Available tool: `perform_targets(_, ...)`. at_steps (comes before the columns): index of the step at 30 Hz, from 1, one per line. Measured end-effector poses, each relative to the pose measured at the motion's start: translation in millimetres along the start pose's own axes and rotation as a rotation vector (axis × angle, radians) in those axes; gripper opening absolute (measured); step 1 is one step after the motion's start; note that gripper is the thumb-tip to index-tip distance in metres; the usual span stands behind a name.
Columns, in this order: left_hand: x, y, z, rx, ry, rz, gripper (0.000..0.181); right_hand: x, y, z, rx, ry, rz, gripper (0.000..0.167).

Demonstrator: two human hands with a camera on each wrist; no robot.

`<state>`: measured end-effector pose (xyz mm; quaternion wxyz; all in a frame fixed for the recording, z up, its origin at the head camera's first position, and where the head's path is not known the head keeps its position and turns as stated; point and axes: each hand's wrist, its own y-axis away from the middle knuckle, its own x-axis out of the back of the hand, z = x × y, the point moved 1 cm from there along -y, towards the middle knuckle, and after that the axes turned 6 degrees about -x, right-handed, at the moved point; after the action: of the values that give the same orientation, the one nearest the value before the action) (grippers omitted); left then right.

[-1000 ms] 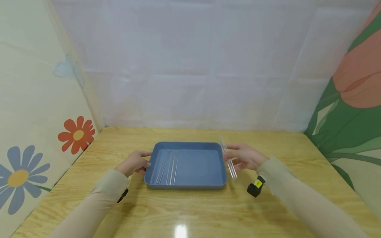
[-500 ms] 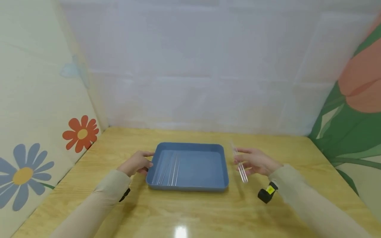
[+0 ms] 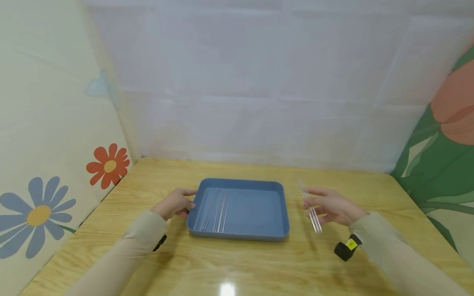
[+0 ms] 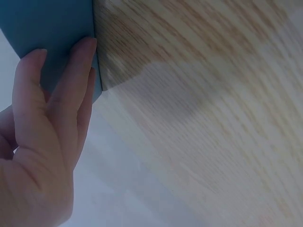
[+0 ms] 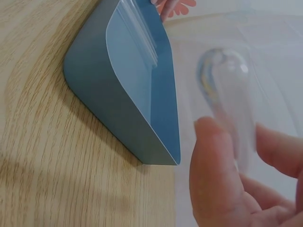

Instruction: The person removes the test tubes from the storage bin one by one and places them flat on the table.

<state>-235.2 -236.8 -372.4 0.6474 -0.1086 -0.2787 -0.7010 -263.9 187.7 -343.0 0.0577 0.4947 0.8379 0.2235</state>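
Note:
A blue rectangular tray (image 3: pixel 255 209) rests on the wooden table, with several clear rods (image 3: pixel 221 211) lying in its left part. At the tray's left end, my left hand (image 3: pixel 175 203) touches the wall; in the left wrist view its fingers (image 4: pixel 71 71) lie nearly straight against the blue side (image 4: pixel 52 21). Right of the tray and apart from it, my right hand (image 3: pixel 333 205) pinches a clear rod-like piece (image 3: pixel 314 216), tilted, above the table. The right wrist view shows that clear piece (image 5: pixel 232 85), blurred, between thumb and fingers of the right hand (image 5: pixel 246 179).
The wooden table (image 3: pixel 237 263) reaches back to a pale hanging sheet (image 3: pixel 240 90). Flower-patterned panels stand at the left (image 3: pixel 48 115) and at the right (image 3: pixel 440 164). A black and yellow device (image 3: pixel 347 247) is strapped at the right wrist.
My right hand has moved right, away from the tray, with the clear piece still pinched. The left hand stays at the tray's left end. The head view has shifted slightly.

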Motion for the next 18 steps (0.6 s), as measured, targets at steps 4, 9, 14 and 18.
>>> perform_targets(4, -0.8, -0.7, -0.2, 0.010, 0.012, 0.000, 0.058, 3.0, 2.1, 1.5, -0.001, 0.000, -0.007, 0.069)
perform_targets(9, 0.5, 0.9, -0.1, 0.004, 0.018, 0.005, 0.058, 7.3, 5.4, 4.5, 0.007, 0.020, 0.012, 0.069)
perform_targets(14, 1.0, 0.4, 0.6, -0.005, 0.019, 0.008, 0.058, 13.8, 9.5, 8.8, 0.007, 0.006, 0.035, 0.070)
perform_targets(18, 1.3, -1.4, 0.7, -0.001, 0.019, 0.017, 0.058, 18.4, 12.2, 10.8, 0.006, 0.000, 0.042, 0.070)
